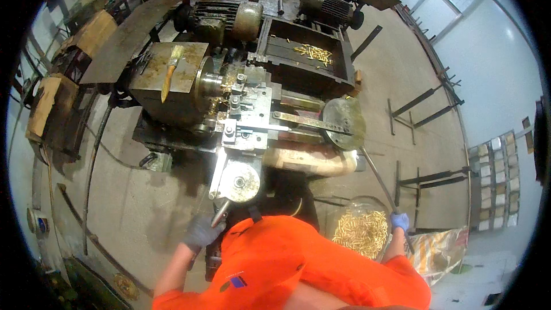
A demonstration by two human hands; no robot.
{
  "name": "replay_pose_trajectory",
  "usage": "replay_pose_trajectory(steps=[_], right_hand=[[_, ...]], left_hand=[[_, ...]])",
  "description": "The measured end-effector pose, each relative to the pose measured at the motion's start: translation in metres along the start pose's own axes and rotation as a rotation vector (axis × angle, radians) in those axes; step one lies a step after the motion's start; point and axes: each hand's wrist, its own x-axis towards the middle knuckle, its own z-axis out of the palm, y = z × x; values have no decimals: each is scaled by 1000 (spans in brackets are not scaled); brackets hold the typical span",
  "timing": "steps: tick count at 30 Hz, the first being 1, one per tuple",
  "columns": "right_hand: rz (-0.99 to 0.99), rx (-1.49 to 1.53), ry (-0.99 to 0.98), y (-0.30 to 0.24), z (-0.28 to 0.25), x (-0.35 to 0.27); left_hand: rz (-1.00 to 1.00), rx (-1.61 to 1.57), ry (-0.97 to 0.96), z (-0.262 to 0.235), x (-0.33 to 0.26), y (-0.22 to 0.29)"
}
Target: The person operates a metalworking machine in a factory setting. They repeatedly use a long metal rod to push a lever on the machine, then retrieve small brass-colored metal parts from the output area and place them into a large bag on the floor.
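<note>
Left hand gloved, fingers curled shut around short lever; right hand wrapped round long rod, length presumably giving leverage. Lathe straight ahead. Brush atop machine housing, likely kept handy. Tub of brass pieces, sack crowd right-hand side.
</note>
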Motion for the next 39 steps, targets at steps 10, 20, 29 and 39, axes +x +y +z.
replay_pose_trajectory(steps=[10, 20, 29, 39], right_hand=[[19, -15, 24, -9, -8, -49], [-433, 132, 195, -195, -56, -36], [-588, -192, 231, -266, -75, 112], [-635, -187, 389, -361, -87, 157]], left_hand=[[-68, 22, 31, 5, 2, -1], [-61, -353, 69, -6, -27, 7], [-211, -950, 855, 79, -78, -107], [-440, -775, 1065, 56, -48, -93]])
